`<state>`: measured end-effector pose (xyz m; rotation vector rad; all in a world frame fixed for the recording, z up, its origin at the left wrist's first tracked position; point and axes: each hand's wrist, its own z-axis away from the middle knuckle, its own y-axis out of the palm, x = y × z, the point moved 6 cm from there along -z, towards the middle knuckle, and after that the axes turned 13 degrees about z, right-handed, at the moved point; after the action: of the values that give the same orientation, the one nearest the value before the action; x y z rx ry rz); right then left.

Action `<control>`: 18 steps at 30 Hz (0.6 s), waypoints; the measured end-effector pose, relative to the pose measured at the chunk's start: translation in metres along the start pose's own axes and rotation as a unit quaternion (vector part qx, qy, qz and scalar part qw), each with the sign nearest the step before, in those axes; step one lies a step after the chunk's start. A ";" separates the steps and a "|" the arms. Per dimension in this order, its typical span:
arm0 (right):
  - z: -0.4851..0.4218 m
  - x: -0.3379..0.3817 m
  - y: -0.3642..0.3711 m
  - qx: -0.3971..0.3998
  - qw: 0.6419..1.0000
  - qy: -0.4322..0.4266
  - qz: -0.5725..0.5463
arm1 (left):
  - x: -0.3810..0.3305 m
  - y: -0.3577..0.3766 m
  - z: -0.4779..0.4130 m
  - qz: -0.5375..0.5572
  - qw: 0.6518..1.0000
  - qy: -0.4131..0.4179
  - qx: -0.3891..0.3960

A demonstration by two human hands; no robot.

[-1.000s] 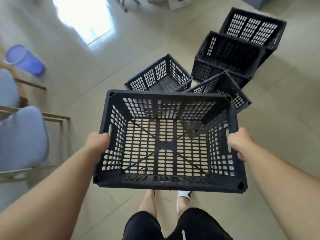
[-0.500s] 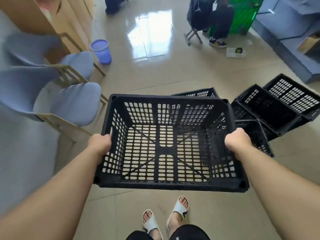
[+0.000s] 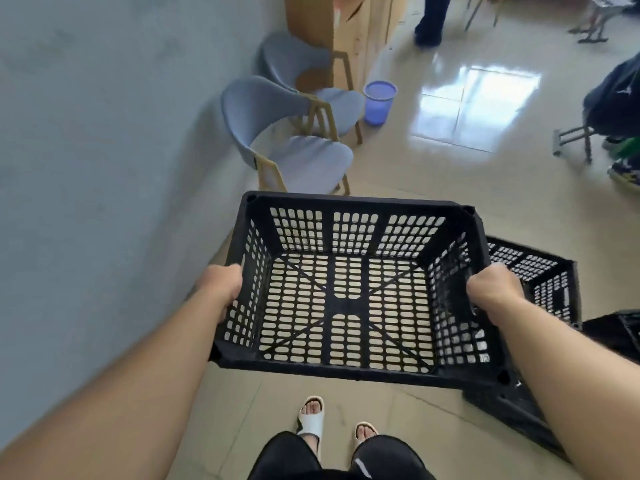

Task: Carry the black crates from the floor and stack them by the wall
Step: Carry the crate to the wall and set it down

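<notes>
I carry an empty black slotted crate (image 3: 349, 299) level in front of me, above the tiled floor. My left hand (image 3: 221, 285) grips its left side wall and my right hand (image 3: 491, 289) grips its right side wall. Behind my right arm, another black crate (image 3: 540, 271) stands on the floor, and part of a further one (image 3: 620, 337) shows at the right edge. The pale grey wall (image 3: 104, 168) runs along my left.
Two grey chairs (image 3: 294, 147) with wooden legs stand against the wall ahead. A purple bin (image 3: 379, 102) sits beyond them beside a wooden cabinet (image 3: 349, 29). A person's legs (image 3: 429, 19) stand at the far end. My sandalled feet (image 3: 311, 417) are below the crate.
My view has swung left toward the wall with the crate still held in both hands. The floor crates have slid to the right edge, and the chairs now lie ahead.
</notes>
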<state>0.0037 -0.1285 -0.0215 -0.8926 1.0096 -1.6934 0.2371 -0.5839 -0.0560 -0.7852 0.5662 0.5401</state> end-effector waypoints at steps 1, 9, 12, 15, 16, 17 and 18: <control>0.003 0.013 0.001 0.003 1.000 -0.026 0.010 | 0.010 -0.016 0.016 0.014 1.000 -0.014 -0.015; 0.063 0.123 0.033 0.051 0.972 -0.218 0.064 | 0.133 -0.118 0.089 0.141 0.977 -0.094 -0.127; 0.108 0.164 0.054 0.052 0.957 -0.272 0.087 | 0.189 -0.157 0.107 0.191 0.957 -0.116 -0.182; 0.160 0.205 0.083 0.066 0.935 -0.329 0.117 | 0.240 -0.199 0.126 0.225 0.934 -0.140 -0.240; 0.176 0.215 0.093 0.069 0.929 -0.342 0.124 | 0.256 -0.211 0.130 0.233 0.928 -0.145 -0.252; 0.189 0.224 0.100 0.070 0.925 -0.351 0.126 | 0.270 -0.222 0.133 0.239 0.924 -0.149 -0.260; 0.206 0.237 0.114 0.068 0.917 -0.369 0.132 | 0.287 -0.237 0.137 0.247 0.917 -0.156 -0.270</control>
<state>0.1573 -0.4255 -0.0161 -1.1202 0.4580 -1.0376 0.6323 -0.5509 -0.0456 -1.0543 0.3097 1.3039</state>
